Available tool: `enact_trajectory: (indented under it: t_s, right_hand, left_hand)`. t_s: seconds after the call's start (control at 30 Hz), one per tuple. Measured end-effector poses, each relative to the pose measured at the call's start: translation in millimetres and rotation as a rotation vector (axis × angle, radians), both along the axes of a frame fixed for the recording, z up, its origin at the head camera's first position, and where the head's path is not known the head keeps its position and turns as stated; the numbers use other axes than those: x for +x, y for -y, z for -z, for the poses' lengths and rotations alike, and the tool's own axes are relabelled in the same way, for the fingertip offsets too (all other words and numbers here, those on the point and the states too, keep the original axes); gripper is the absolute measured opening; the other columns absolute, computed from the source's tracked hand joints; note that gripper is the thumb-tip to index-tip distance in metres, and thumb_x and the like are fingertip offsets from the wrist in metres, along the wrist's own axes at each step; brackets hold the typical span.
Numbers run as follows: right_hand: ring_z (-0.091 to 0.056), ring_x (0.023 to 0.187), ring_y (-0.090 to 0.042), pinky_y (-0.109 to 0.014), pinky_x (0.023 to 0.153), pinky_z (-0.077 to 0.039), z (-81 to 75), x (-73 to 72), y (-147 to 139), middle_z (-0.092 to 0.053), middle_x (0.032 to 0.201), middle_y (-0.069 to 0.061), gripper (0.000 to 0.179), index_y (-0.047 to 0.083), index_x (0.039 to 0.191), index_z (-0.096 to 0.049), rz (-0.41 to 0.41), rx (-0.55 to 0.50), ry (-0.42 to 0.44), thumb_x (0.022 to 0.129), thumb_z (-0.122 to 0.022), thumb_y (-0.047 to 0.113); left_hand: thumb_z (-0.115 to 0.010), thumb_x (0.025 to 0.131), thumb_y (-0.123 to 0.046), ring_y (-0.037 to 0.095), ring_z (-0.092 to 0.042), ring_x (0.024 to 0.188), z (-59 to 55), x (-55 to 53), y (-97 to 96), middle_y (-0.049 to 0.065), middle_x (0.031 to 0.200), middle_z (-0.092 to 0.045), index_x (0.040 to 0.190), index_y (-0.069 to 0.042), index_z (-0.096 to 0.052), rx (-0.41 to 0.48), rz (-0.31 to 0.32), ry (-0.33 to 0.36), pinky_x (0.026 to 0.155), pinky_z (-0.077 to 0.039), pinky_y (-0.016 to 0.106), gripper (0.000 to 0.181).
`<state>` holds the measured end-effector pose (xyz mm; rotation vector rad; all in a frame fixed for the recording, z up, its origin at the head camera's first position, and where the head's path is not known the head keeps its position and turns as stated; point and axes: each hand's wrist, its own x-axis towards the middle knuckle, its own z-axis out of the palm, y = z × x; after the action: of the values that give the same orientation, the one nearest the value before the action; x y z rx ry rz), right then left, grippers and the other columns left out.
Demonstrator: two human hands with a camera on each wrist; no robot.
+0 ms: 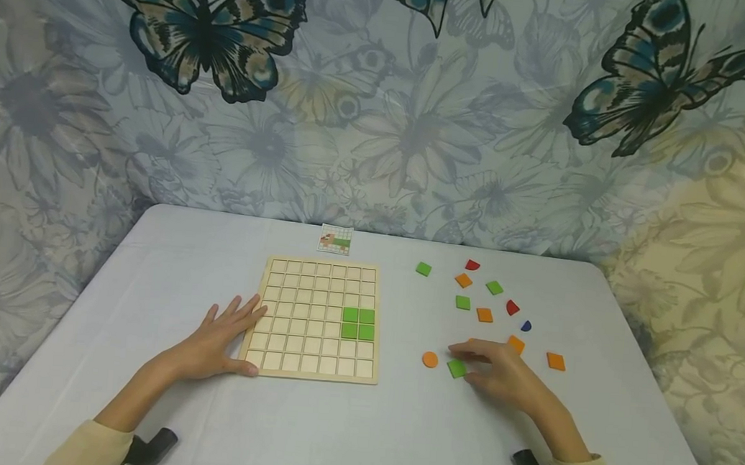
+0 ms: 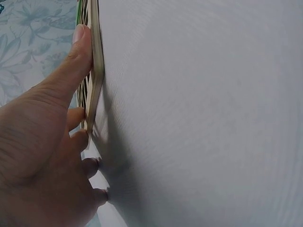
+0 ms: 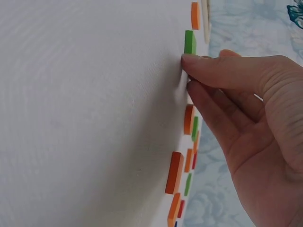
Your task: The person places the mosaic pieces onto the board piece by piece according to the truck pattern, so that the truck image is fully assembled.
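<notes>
Closely, the right hand's (image 1: 502, 371) bent thumb touches the edge of a green, flat, square tile (image 1: 457, 369) lying on the white cloth-covered table (image 1: 307, 430). Its thumb and forefinger tips stand apart in the right wrist view; whether they pinch that tile, I cannot tell. Just left of it lies a round, flat orange disc (image 1: 430, 360), with a strip of white cloth running between disc and the right edge of a pale wooden grid board (image 1: 310, 376). Opposite, the left hand (image 1: 212, 344) spreads its fingers, resting on the board's left edge, thumb at the near corner. Four green square tiles (image 1: 357, 324) fill a block against the grid's right border. Beyond the far edge stands a small printed card (image 1: 336, 239). Right of the board, loose orange square tiles (image 1: 556, 361), red wedge pieces (image 1: 513, 308) and a small blue piece (image 1: 526, 326) lie well inside the table's right edge.
</notes>
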<state>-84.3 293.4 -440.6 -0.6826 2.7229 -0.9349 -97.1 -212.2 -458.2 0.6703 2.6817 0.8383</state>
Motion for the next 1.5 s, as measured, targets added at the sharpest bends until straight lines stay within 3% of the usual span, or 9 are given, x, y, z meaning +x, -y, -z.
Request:
enact_trajectory:
  t_s: [0.37,0.73,0.87,1.17,1.5]
  right_hand:
    - [-0.067,0.103,-0.018,-0.041,0.091,-0.054,-0.1,-0.7,2.0,-0.072,0.110,0.003,0.051,0.007,0.126,-0.066,0.074,0.030,-0.034,0.077,-0.079,-0.002]
    - [-0.067,0.095,-0.012,-0.037,0.084,-0.056,-2.9,-11.6,10.5,-0.073,0.106,0.007,0.049,0.007,0.122,-0.068,0.046,-0.009,-0.158,0.076,-0.082,0.001]
    - [-0.069,0.096,-0.015,-0.037,0.085,-0.057,-2.8,-17.9,20.6,-0.073,0.107,0.002,0.046,0.005,0.120,-0.069,0.028,-0.028,-0.169,0.076,-0.082,0.000]
    - [-0.068,0.102,-0.019,-0.042,0.087,-0.056,-5.0,-28.5,40.8,-0.072,0.112,0.001,0.044,0.007,0.120,-0.069,0.043,-0.009,-0.119,0.078,-0.082,0.006]
    - [-0.067,0.104,-0.022,-0.042,0.091,-0.054,-3.0,-36.0,49.2,-0.071,0.114,-0.003,0.042,0.005,0.121,-0.068,0.011,-0.024,-0.111,0.080,-0.079,0.002]
  left_hand:
    - [-0.079,0.071,-0.053,0.051,-0.003,0.145,0.4,0.1,0.8,0.020,0.162,-0.014,0.153,-0.005,-0.031,0.008,-0.004,0.003,0.111,0.005,0.068,0.106]
    - [-0.080,0.072,-0.050,0.052,-0.004,0.144,0.3,1.0,0.4,0.022,0.161,-0.015,0.152,-0.003,-0.032,0.011,-0.001,0.000,0.111,0.004,0.069,0.105]
    - [-0.079,0.071,-0.052,0.052,-0.004,0.144,1.7,0.2,1.2,0.021,0.161,-0.015,0.152,-0.004,-0.032,0.006,0.000,-0.005,0.111,0.004,0.069,0.105]
    - [-0.078,0.072,-0.054,0.052,-0.004,0.144,2.4,-1.1,1.2,0.021,0.161,-0.015,0.153,-0.004,-0.032,-0.001,0.005,-0.013,0.111,0.004,0.069,0.106]
    - [-0.079,0.071,-0.053,0.052,-0.004,0.145,2.3,-0.8,0.9,0.020,0.161,-0.015,0.153,-0.004,-0.032,0.001,-0.001,-0.009,0.112,0.004,0.068,0.106]
